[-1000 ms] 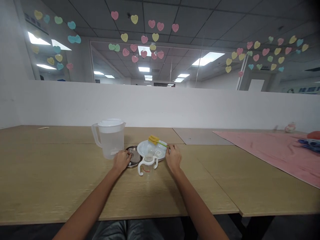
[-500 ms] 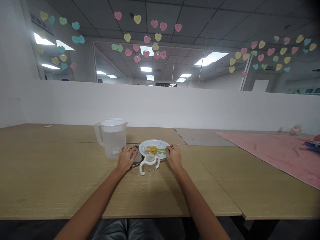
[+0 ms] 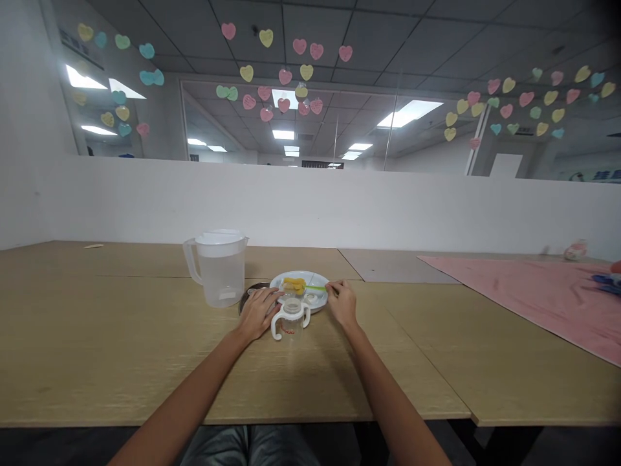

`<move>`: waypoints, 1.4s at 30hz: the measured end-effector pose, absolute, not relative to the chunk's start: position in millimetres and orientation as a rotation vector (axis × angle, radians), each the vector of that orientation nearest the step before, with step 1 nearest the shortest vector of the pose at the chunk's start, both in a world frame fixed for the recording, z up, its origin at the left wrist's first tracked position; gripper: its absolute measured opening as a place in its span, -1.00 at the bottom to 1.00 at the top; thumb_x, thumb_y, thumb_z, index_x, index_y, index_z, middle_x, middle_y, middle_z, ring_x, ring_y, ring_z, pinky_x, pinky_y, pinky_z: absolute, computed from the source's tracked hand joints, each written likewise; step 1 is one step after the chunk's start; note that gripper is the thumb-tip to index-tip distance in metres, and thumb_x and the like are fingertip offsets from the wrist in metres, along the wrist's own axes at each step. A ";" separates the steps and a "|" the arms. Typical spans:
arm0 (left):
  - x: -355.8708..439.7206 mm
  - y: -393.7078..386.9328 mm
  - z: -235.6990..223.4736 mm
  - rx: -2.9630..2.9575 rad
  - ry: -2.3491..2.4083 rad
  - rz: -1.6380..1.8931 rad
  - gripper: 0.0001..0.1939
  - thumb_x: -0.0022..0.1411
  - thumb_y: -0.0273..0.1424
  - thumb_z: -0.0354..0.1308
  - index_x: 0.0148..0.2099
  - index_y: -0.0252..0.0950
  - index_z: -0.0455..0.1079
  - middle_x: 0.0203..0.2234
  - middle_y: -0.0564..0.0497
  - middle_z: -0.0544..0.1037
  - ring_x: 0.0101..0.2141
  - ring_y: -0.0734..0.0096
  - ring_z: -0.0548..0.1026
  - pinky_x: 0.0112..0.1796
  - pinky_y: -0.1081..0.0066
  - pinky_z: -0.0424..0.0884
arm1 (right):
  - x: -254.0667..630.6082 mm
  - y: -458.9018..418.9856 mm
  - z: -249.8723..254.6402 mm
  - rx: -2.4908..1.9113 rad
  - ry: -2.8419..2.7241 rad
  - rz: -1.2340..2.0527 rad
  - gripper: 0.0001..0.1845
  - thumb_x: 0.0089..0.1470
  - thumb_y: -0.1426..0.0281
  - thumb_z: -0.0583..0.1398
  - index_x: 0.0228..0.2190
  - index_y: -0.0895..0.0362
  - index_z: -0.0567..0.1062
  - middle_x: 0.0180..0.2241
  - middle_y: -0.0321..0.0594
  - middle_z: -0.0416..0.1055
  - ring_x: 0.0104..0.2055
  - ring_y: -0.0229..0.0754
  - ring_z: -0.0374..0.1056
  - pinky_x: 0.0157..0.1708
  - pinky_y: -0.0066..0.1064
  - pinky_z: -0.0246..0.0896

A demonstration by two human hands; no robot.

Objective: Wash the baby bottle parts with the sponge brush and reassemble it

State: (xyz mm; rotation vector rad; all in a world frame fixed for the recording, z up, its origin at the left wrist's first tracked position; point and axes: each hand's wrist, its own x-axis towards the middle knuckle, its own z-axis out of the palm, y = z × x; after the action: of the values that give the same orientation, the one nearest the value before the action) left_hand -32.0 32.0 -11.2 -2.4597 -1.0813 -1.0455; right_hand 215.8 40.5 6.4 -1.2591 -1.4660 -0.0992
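My right hand [image 3: 342, 303] pinches the green handle of a brush with a yellow sponge head [image 3: 294, 285]. The brush lies level over a white plate [image 3: 317, 279], which also bears a small white part and a clear piece. In front of the plate stands a clear baby bottle [image 3: 291, 327] without a lid, with a white two-handled ring round its neck. My left hand [image 3: 259, 314] is spread palm down over a round metal tray [image 3: 244, 301] and hides much of it. Its fingertips are close to the bottle; whether they touch it I cannot tell.
A translucent pitcher [image 3: 223, 275] with a lid stands behind my left hand. On the right a pink cloth [image 3: 509, 285] covers part of the table [image 3: 145, 349]. Farther back are a small pinkish object [image 3: 576, 250] and a white wall [image 3: 310, 207].
The brush head has come down from a raised tilt to lie over the plate, still in my right hand. My left hand has moved right, from the tray's left side towards the bottle.
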 end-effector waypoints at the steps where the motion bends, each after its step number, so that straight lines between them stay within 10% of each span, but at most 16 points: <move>1: -32.1 32.1 -11.3 -2.462 -1.092 -1.049 -0.65 0.28 -0.29 -0.14 0.05 -0.21 0.27 -0.03 -0.06 0.39 -0.03 0.25 0.31 -0.04 0.19 0.20 | 215.8 40.1 7.0 -1.246 -1.440 -0.079 -0.75 -0.02 0.40 0.07 -0.46 0.18 0.55 -0.42 -0.14 0.37 -0.32 -0.15 0.28 -0.26 -0.34 0.15; 27: -25.3 29.6 -16.6 -2.485 -1.181 -1.048 -0.52 0.15 -0.02 -0.07 0.03 -0.12 0.30 0.03 -0.14 0.21 0.02 0.07 0.17 -0.02 0.03 0.07 | 217.5 50.1 0.6 -1.216 -1.127 0.332 -0.78 -0.20 0.30 0.15 -0.56 0.14 0.55 -0.43 -0.14 0.51 -0.32 -0.07 0.39 -0.26 -0.31 0.22; 42: -23.6 28.6 -15.6 -2.534 -1.200 -1.018 -0.51 0.16 -0.03 -0.10 0.04 -0.17 0.27 -0.03 -0.13 0.29 0.00 0.09 0.19 0.00 0.03 0.02 | 212.0 37.4 5.0 -1.273 -1.394 -0.280 -0.73 0.01 0.48 0.02 -0.40 0.19 0.52 -0.41 -0.12 0.36 -0.29 -0.15 0.25 -0.25 -0.36 0.14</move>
State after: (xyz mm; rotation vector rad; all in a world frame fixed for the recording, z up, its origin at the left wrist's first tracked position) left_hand -23.6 28.6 -15.6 -2.5337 -1.1995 -1.0184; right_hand 212.0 37.4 5.0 -1.2735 -1.3944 -0.2798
